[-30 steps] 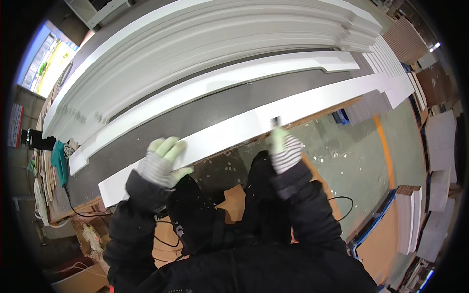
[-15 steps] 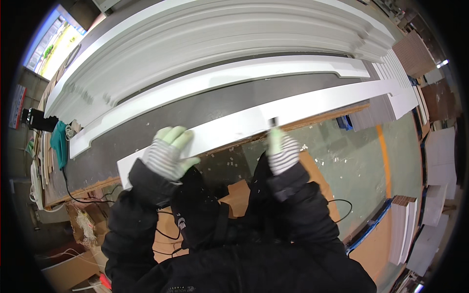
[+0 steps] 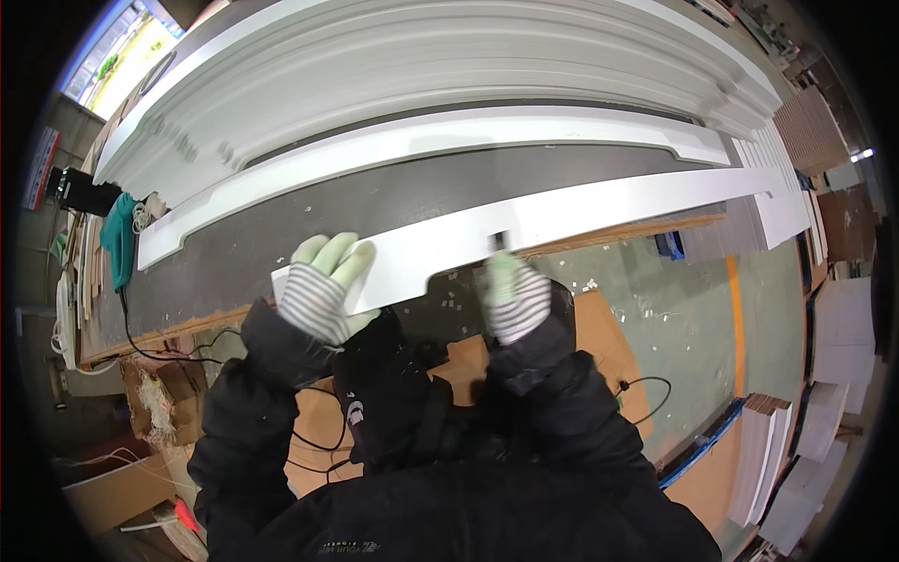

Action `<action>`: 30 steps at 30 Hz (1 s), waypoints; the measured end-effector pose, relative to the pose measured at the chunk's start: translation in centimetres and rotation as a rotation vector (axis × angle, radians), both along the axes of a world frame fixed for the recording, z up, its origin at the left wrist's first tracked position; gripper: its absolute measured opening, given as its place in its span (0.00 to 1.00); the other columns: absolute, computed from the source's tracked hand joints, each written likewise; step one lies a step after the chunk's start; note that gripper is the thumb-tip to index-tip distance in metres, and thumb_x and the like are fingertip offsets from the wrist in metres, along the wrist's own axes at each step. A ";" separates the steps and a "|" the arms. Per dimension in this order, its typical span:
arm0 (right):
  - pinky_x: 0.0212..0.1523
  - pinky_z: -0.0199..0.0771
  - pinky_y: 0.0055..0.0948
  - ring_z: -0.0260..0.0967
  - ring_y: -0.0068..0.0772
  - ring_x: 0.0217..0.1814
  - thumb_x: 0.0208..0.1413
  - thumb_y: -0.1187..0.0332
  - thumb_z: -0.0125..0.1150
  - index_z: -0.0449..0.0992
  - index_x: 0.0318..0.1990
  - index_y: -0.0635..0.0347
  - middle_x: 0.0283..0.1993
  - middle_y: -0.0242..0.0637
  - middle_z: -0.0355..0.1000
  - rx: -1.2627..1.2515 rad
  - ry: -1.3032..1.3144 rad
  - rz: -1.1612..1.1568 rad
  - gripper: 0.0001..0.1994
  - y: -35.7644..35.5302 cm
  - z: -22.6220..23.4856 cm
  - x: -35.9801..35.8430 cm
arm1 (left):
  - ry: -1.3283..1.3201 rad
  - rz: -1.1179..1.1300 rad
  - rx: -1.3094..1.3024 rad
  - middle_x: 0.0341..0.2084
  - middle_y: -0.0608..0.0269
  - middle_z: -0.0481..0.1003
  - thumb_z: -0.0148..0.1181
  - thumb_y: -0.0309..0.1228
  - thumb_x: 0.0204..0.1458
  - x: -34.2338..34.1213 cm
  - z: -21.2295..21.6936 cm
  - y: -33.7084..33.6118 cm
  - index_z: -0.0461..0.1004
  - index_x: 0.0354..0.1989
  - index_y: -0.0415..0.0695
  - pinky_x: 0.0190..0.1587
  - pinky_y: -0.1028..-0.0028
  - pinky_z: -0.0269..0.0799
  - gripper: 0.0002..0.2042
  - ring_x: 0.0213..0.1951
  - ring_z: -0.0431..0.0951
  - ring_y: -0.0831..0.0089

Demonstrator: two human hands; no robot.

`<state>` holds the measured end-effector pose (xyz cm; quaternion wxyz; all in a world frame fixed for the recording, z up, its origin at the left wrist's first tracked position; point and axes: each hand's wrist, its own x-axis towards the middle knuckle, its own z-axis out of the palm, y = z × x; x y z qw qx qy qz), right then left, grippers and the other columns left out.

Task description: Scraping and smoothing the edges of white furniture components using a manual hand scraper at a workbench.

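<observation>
Here along the near edge of the bench point(image 3: 412, 201) lies a notched board point(image 3: 581, 208), its notch jutting past that edge! Left hand point(image 3: 330, 281) on the board's left part, right hand point(image 3: 508, 286) just right of the notch, at the edge. Behind, roughly alongside, a second notched board point(image 3: 449, 136), and behind that, filling the far side, the board stack point(image 3: 431, 70). Over to the left end: a corded power tool point(image 3: 117, 244), cable dropping past the near left corner, and below that corner a cardboard box point(image 3: 169, 403). Down right, panels point(image 3: 760, 459) stacked well apart from the bench; nearer, a cardboard sheet point(image 3: 609, 347) on the floor point(image 3: 688, 323).
</observation>
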<state>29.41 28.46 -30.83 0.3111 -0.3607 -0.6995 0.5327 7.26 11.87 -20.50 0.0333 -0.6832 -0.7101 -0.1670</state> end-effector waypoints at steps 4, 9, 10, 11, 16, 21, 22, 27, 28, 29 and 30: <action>0.32 0.70 0.44 0.73 0.55 0.30 0.66 0.49 0.39 0.76 0.34 0.65 0.25 0.51 0.73 -0.064 -0.177 0.390 0.27 -3.4 4.4 -3.1 | 0.012 0.046 -0.058 0.51 0.47 0.69 0.75 0.36 0.26 0.5 0.7 -0.3 0.68 0.57 0.41 0.51 0.54 0.68 0.41 0.50 0.67 0.45; 0.27 0.66 0.33 0.66 0.35 0.22 0.66 0.47 0.43 0.74 0.29 0.64 0.20 0.39 0.69 0.012 -0.224 0.594 0.27 -0.5 5.5 -1.8 | -0.002 0.029 -0.064 0.50 0.46 0.69 0.75 0.36 0.27 0.2 0.3 -0.2 0.68 0.57 0.41 0.50 0.54 0.68 0.41 0.49 0.68 0.46; 0.29 0.67 0.36 0.66 0.41 0.23 0.67 0.48 0.41 0.74 0.29 0.65 0.21 0.43 0.69 -0.212 -0.208 0.459 0.28 -0.3 6.3 -1.8 | 0.002 0.032 -0.064 0.50 0.46 0.69 0.75 0.36 0.27 0.2 0.6 -0.1 0.68 0.57 0.41 0.50 0.54 0.68 0.41 0.49 0.68 0.46; 0.28 0.67 0.34 0.66 0.37 0.23 0.66 0.48 0.42 0.74 0.29 0.65 0.20 0.42 0.69 -0.093 -0.164 0.507 0.27 -0.6 7.1 -2.4 | 0.006 0.035 -0.055 0.50 0.46 0.69 0.74 0.36 0.27 0.3 1.0 -0.1 0.68 0.57 0.41 0.50 0.54 0.68 0.40 0.49 0.68 0.46; 0.30 0.68 0.36 0.69 0.45 0.25 0.66 0.49 0.42 0.75 0.29 0.63 0.22 0.46 0.70 0.233 -0.430 0.940 0.26 0.4 6.1 -1.7 | 0.013 0.024 -0.068 0.51 0.46 0.69 0.74 0.36 0.29 0.8 0.6 0.7 0.68 0.57 0.40 0.51 0.55 0.68 0.40 0.49 0.68 0.46; 0.37 0.72 0.40 0.74 0.53 0.35 0.65 0.48 0.43 0.77 0.33 0.64 0.29 0.53 0.74 0.108 -0.463 0.772 0.26 1.3 7.4 -1.4 | 0.030 0.019 -0.036 0.51 0.48 0.69 0.74 0.37 0.30 1.3 0.5 1.4 0.67 0.57 0.40 0.52 0.54 0.67 0.40 0.49 0.67 0.46; 0.36 0.72 0.38 0.74 0.51 0.35 0.65 0.49 0.44 0.77 0.35 0.63 0.29 0.52 0.74 0.343 -0.595 0.957 0.25 1.6 7.6 -1.1 | 0.034 0.019 -0.038 0.51 0.48 0.69 0.74 0.37 0.30 1.2 0.4 1.4 0.67 0.57 0.40 0.52 0.54 0.67 0.40 0.49 0.67 0.46; 0.32 0.73 0.41 0.73 0.53 0.28 0.65 0.49 0.43 0.78 0.33 0.63 0.24 0.49 0.74 0.117 -0.466 0.710 0.26 3.1 8.1 -1.1 | 0.032 0.059 -0.107 0.52 0.50 0.68 0.74 0.38 0.30 2.1 0.8 2.9 0.67 0.58 0.41 0.53 0.56 0.66 0.40 0.51 0.66 0.48; 0.35 0.74 0.42 0.74 0.54 0.29 0.65 0.47 0.42 0.79 0.36 0.64 0.26 0.50 0.75 0.267 -0.747 0.961 0.27 3.4 9.6 -1.1 | 0.033 0.060 -0.105 0.52 0.50 0.68 0.74 0.38 0.30 2.1 0.9 2.8 0.67 0.58 0.41 0.53 0.56 0.66 0.40 0.51 0.66 0.48; 0.33 0.73 0.41 0.72 0.50 0.27 0.64 0.48 0.45 0.78 0.35 0.65 0.26 0.49 0.74 0.323 -0.618 0.953 0.26 3.1 8.7 -0.3 | 0.039 0.061 -0.112 0.52 0.50 0.68 0.74 0.38 0.30 2.1 1.0 2.7 0.67 0.58 0.41 0.54 0.56 0.66 0.40 0.51 0.66 0.48; 0.32 0.72 0.40 0.71 0.47 0.26 0.63 0.48 0.48 0.77 0.34 0.66 0.26 0.48 0.73 0.377 -0.492 0.944 0.25 2.6 8.9 0.1 | 0.042 0.065 -0.118 0.52 0.50 0.68 0.74 0.38 0.30 2.2 0.9 2.6 0.67 0.58 0.41 0.54 0.56 0.66 0.40 0.51 0.66 0.49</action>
